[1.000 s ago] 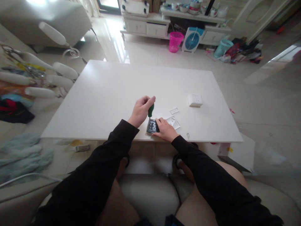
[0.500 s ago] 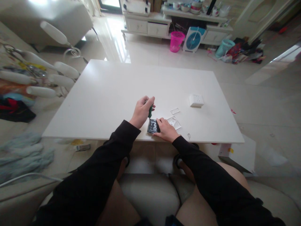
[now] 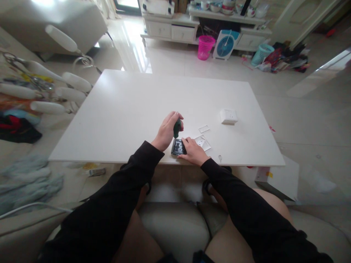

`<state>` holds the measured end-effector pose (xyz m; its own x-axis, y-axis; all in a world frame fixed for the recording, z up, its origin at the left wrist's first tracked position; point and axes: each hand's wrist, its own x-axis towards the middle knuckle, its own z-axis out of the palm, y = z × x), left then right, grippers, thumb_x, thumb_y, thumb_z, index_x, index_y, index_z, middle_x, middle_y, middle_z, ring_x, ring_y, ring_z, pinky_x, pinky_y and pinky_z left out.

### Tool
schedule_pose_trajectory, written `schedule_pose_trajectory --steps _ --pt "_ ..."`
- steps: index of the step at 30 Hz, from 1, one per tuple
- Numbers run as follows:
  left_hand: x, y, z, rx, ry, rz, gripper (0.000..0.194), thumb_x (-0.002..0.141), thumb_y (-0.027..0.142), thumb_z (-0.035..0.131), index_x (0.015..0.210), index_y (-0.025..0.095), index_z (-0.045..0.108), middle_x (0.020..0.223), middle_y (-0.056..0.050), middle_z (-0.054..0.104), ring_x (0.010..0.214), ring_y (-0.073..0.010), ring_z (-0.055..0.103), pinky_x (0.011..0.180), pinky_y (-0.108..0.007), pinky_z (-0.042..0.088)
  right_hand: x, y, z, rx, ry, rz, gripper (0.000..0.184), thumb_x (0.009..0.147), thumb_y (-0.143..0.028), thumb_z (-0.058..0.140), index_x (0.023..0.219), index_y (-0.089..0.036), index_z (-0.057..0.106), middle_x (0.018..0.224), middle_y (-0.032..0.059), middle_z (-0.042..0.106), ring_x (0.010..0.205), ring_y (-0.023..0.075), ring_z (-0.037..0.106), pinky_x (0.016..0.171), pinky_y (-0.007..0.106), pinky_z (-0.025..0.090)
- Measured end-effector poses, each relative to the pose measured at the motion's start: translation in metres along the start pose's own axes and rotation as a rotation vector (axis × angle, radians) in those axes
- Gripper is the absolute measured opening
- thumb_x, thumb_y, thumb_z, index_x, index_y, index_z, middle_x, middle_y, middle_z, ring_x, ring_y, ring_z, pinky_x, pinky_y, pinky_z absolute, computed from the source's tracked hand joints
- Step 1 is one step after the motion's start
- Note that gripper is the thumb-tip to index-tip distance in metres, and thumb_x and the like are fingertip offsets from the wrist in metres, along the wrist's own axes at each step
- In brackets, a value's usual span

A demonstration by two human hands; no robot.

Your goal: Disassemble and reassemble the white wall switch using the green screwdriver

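Note:
My left hand [image 3: 166, 129] is closed around the dark green handle of a screwdriver [image 3: 177, 128], tilted over a small black-and-grey socket module [image 3: 178, 147] near the table's front edge. The handle hides most of the shaft, and I cannot tell whether the tip touches the module. My right hand [image 3: 193, 150] grips the module's right side, fingers over its top and thumb at its near edge. Just right of that hand lie a white socket faceplate [image 3: 207, 145] and a thin rectangular frame [image 3: 204, 129]. A small clear piece [image 3: 220, 158] rests by the front edge.
On the white table [image 3: 131, 109], a white socket box [image 3: 229, 116] stands to the right. A lamp with several white arms [image 3: 72, 81] reaches the table's left side. Beyond it are a pink basket [image 3: 205, 47] and a blue fan [image 3: 226, 44] on the floor.
The screwdriver handle has tilted, so its shaft, visible before, is now mostly hidden. My left hand's fingers have shifted over the handle. My right hand keeps its hold on the module.

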<state>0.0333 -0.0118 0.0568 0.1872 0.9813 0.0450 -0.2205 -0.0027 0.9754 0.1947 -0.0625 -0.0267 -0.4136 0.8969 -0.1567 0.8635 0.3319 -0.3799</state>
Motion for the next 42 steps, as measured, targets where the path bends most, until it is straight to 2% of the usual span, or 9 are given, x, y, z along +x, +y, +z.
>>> schedule_pose_trajectory --steps 4,8,12,16,21,25,31,36,42 --pt "-0.003 0.001 0.004 -0.005 -0.043 -0.060 0.035 0.092 0.048 0.069 0.081 0.021 0.050 0.068 0.002 0.062 0.065 -0.0105 0.059 0.062 -0.022 0.046 0.000 0.001 0.002 0.007 0.012 -0.007 0.085 0.083 -0.048 0.084 0.149 -0.014 0.043 0.133 0.0169 0.054 0.127 0.0340 0.053 0.107 0.047 0.050" --pt "-0.002 0.003 0.005 0.032 -0.024 -0.067 0.043 0.089 0.057 0.072 0.077 0.018 0.058 0.070 -0.001 0.062 0.064 -0.0106 0.059 0.060 -0.023 0.046 0.000 0.001 0.003 0.006 0.021 -0.009 0.084 0.083 -0.047 0.084 0.149 -0.014 0.044 0.133 0.0169 0.054 0.128 0.0342 0.053 0.107 0.047 0.050" --pt "0.000 0.001 0.003 0.057 -0.045 -0.047 0.055 0.091 0.071 0.061 0.083 0.018 0.068 0.071 -0.004 0.065 0.065 -0.0134 0.061 0.056 -0.025 0.045 0.000 0.001 0.002 -0.007 0.016 0.000 0.083 0.084 -0.048 0.083 0.149 -0.014 0.044 0.134 0.0174 0.054 0.126 0.0343 0.053 0.105 0.047 0.051" --pt "-0.001 -0.003 0.005 0.002 -0.075 -0.031 0.054 0.096 0.072 0.049 0.091 0.020 0.063 0.067 -0.001 0.061 0.062 -0.0129 0.058 0.060 -0.026 0.046 0.000 0.000 0.001 0.002 0.004 0.002 0.086 0.083 -0.049 0.084 0.150 -0.013 0.043 0.134 0.0181 0.054 0.127 0.0347 0.052 0.106 0.047 0.051" --pt "-0.002 -0.004 0.009 -0.028 -0.105 -0.040 0.042 0.090 0.059 0.068 0.082 0.021 0.051 0.067 0.003 0.060 0.064 -0.0106 0.056 0.065 -0.024 0.047 0.000 -0.001 0.001 0.019 0.008 -0.001 0.082 0.084 -0.047 0.083 0.148 -0.013 0.045 0.132 0.0171 0.055 0.127 0.0335 0.053 0.108 0.047 0.050" --pt "0.002 -0.004 0.007 0.035 -0.052 -0.050 0.046 0.088 0.062 0.070 0.078 0.019 0.058 0.071 0.000 0.061 0.065 -0.0107 0.057 0.061 -0.024 0.046 -0.002 -0.001 0.001 0.012 0.016 0.002 0.084 0.084 -0.047 0.084 0.149 -0.012 0.044 0.133 0.0176 0.055 0.128 0.0342 0.052 0.107 0.047 0.051" --pt "0.006 -0.006 0.003 -0.032 0.032 -0.031 0.058 0.095 0.075 0.047 0.083 0.021 0.061 0.063 -0.001 0.058 0.058 -0.0131 0.056 0.055 -0.026 0.045 -0.001 -0.003 -0.001 0.001 -0.004 0.013 0.085 0.084 -0.049 0.084 0.150 -0.014 0.044 0.135 0.0179 0.054 0.127 0.0340 0.052 0.106 0.047 0.051" --pt "0.001 -0.006 0.002 -0.034 -0.017 -0.011 0.044 0.092 0.062 0.062 0.078 0.022 0.052 0.061 0.003 0.057 0.056 -0.0109 0.053 0.056 -0.024 0.044 -0.001 -0.003 -0.001 -0.008 -0.007 0.012 0.086 0.083 -0.049 0.084 0.150 -0.013 0.044 0.135 0.0180 0.054 0.126 0.0343 0.053 0.105 0.046 0.052" --pt "0.007 -0.009 -0.001 0.052 0.058 0.011 0.056 0.091 0.070 0.059 0.072 0.018 0.063 0.066 -0.002 0.060 0.060 -0.0113 0.057 0.056 -0.025 0.045 -0.001 -0.003 -0.002 -0.016 0.004 0.010 0.085 0.083 -0.049 0.084 0.149 -0.012 0.045 0.135 0.0181 0.055 0.125 0.0346 0.053 0.103 0.046 0.052"
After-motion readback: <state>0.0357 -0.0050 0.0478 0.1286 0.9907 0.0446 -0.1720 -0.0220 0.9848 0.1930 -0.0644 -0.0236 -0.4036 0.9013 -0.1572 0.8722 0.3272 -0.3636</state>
